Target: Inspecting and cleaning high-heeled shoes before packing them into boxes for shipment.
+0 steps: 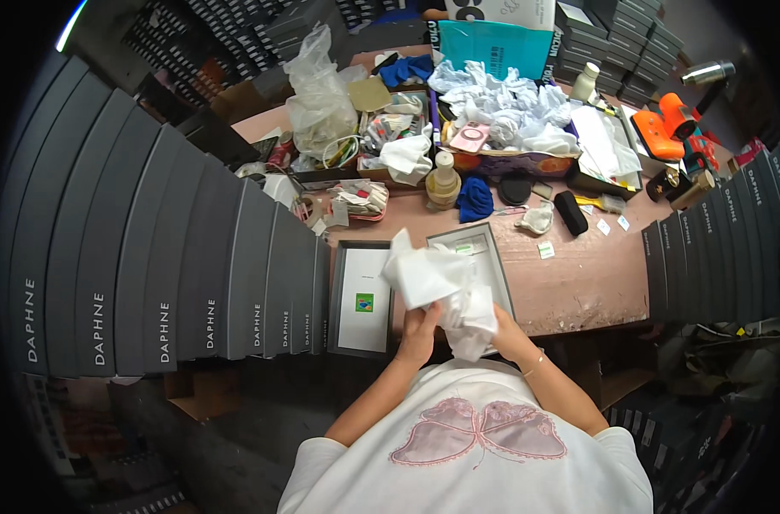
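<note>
White tissue paper (437,287), grey box (501,265), blue cloth (475,200), orange tool (669,125)

Free room: a bare strip of the table (578,287) along its near edge, right of the open grey box (480,248). Obstacles: rows of upright dark boxes at the left edge (193,265) and right edge (715,257); the far half is crowded by a tissue-filled carton (501,111), plastic bag (321,94) and small items.

Both forearms reach forward; left hand (420,324) and right hand (503,330) apparently closed, close together
</note>
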`<state>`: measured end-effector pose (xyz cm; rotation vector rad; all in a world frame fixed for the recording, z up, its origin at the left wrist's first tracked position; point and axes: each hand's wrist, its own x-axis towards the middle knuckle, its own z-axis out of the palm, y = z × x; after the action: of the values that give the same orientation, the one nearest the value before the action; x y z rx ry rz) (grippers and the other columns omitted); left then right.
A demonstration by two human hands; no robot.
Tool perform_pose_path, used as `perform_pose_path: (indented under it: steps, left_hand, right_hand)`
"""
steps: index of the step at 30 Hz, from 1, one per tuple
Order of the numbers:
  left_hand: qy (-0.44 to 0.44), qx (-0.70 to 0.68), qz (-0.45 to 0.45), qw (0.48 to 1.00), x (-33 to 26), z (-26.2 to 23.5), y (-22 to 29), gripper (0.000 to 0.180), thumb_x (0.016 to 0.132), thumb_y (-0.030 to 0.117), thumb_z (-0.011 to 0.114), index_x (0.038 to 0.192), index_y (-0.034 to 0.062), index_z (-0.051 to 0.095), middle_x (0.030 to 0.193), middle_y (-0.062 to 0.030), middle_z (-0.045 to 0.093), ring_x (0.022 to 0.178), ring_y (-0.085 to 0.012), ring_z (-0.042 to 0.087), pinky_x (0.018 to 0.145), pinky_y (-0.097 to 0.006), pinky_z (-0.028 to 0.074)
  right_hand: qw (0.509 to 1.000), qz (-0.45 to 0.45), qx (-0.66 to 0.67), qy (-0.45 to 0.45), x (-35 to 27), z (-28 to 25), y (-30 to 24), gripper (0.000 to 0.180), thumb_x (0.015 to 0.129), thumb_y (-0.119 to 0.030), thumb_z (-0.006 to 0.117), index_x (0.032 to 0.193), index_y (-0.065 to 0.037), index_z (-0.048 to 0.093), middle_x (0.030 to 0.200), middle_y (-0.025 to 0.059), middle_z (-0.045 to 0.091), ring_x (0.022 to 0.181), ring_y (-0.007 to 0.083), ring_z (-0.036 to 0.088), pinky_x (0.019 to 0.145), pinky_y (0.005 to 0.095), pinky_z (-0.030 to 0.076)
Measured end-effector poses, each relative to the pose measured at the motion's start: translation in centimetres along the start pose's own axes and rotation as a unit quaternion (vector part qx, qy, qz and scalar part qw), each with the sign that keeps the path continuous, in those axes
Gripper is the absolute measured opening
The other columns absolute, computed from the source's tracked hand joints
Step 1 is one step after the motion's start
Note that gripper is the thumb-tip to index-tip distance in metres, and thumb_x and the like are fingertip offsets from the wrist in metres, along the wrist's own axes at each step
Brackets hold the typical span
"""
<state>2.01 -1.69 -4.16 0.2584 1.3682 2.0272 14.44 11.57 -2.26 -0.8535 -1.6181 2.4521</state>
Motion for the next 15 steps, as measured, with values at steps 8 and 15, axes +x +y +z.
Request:
perform_pose_path:
  steps: [8, 15]
  left_hand:
    - [-0.031, -0.191, -0.113, 0.975, 5.6, -3.3, 1.7, 0.051, 0.095, 0.047, 0.046, 0.129, 0.0093, 0.046, 0.120, -0.0083, 0.057, 0.111, -0.0246, 0.056, 0.098, -0.042, 0.044]
    - [0.008, -0.194, 0.080, 0.978, 8.4, 1.4, 11.3, 0.032, 0.095, 0.019, 0.047, 0.115, -0.0042, 0.056, 0.107, -0.0123, 0.064, 0.093, -0.0222, 0.065, 0.077, -0.033, 0.054]
  right_hand:
    - [0.990, -0.048, -0.120, -0.059, -2.0, -3.2, -2.8, 0.046, 0.082, -0.014, 0.069, 0.122, -0.001, 0.052, 0.100, 0.0030, 0.063, 0.080, 0.0080, 0.060, 0.061, 0.0237, 0.050]
    - [0.999, -0.033, 0.028, -0.014, 0.3, -4.1, -2.0, 0.040, 0.089, -0.017, 0.060, 0.127, -0.004, 0.052, 0.105, 0.0017, 0.060, 0.080, 0.0063, 0.054, 0.063, 0.0222, 0.046]
